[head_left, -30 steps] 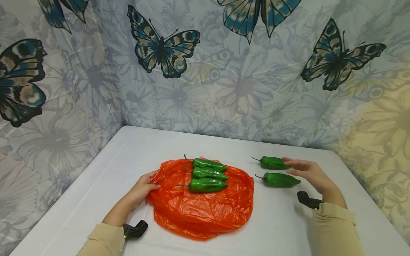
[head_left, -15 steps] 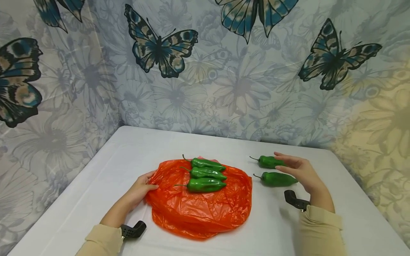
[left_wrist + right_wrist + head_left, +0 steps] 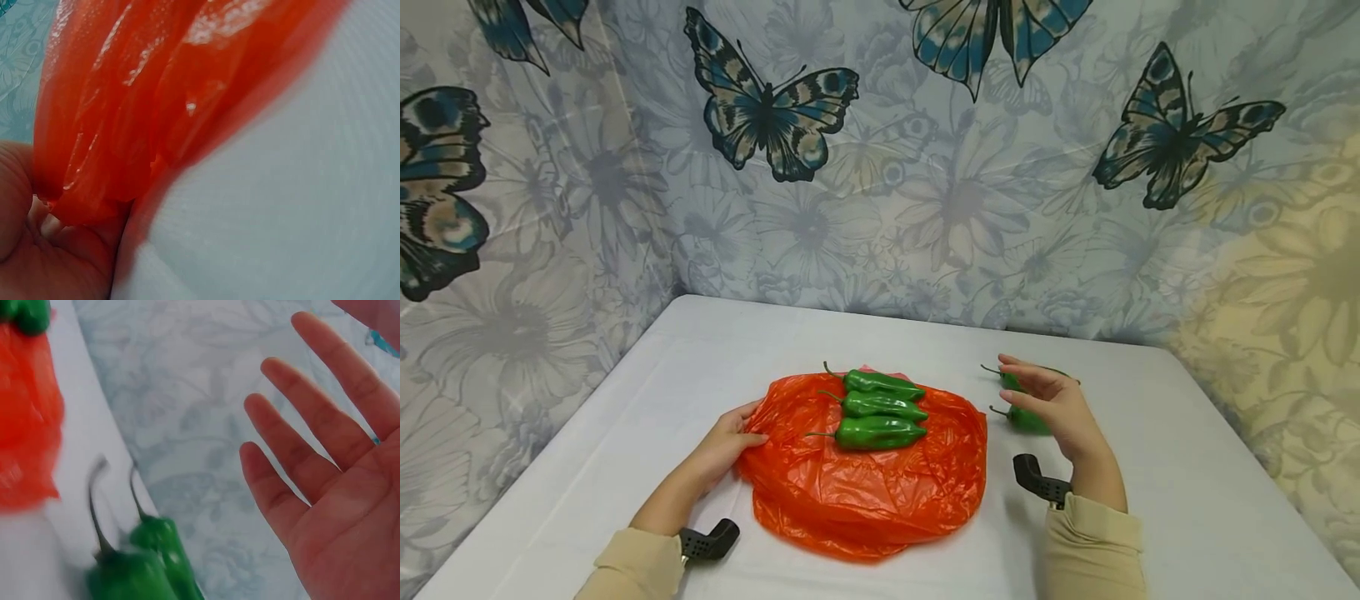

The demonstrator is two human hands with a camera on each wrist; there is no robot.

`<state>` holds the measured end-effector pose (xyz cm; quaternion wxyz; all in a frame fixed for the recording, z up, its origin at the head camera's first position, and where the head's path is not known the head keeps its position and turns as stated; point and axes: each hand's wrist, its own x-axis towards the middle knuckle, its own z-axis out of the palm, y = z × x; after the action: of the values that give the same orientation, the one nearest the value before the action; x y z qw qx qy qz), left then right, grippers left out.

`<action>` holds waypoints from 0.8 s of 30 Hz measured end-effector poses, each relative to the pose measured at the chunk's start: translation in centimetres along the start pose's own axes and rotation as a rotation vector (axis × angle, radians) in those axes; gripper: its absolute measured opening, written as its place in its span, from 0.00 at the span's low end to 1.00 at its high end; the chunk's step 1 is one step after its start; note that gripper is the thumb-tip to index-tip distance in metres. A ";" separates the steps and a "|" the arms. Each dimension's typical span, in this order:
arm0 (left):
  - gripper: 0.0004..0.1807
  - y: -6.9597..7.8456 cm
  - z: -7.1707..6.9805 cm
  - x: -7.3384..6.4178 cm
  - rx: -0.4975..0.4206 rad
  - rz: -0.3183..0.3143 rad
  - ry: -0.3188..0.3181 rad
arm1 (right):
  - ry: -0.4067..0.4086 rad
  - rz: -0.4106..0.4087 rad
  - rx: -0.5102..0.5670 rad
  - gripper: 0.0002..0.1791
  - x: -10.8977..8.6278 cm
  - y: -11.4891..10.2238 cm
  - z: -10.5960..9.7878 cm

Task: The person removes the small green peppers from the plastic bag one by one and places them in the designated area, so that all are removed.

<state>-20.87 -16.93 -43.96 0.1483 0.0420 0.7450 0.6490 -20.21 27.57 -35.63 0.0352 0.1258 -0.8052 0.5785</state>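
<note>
— The bare right hand [image 3: 1060, 412] is moving left, nearing the crinkled orange-red plastic bag [image 3: 880, 492]. Carrying anything?
— Nothing; its fingers are stretching loosely, so two tapered green peppers [image 3: 1027, 424] are staying on the white table [image 3: 1195, 492], right of the bag. Three similar peppers [image 3: 883, 407] are lying atop it; the left hand [image 3: 721, 450] is pinching its left edge.

we note three green peppers [image 3: 880, 406] on crumpled red bag [image 3: 868, 496] left hand [image 3: 722, 443] grips; two more peppers [image 3: 1028, 422] by right hand [image 3: 1063, 407].
</note>
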 end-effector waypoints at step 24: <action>0.35 -0.1 0.1 0.0 -0.014 0.015 -0.011 | -0.228 -0.098 0.365 0.19 1.8 0.5 10.5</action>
<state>-20.86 -16.83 -44.10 0.1479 0.0502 0.7393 0.6550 -21.13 17.59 -39.17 -0.0513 0.2337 -0.6787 0.6944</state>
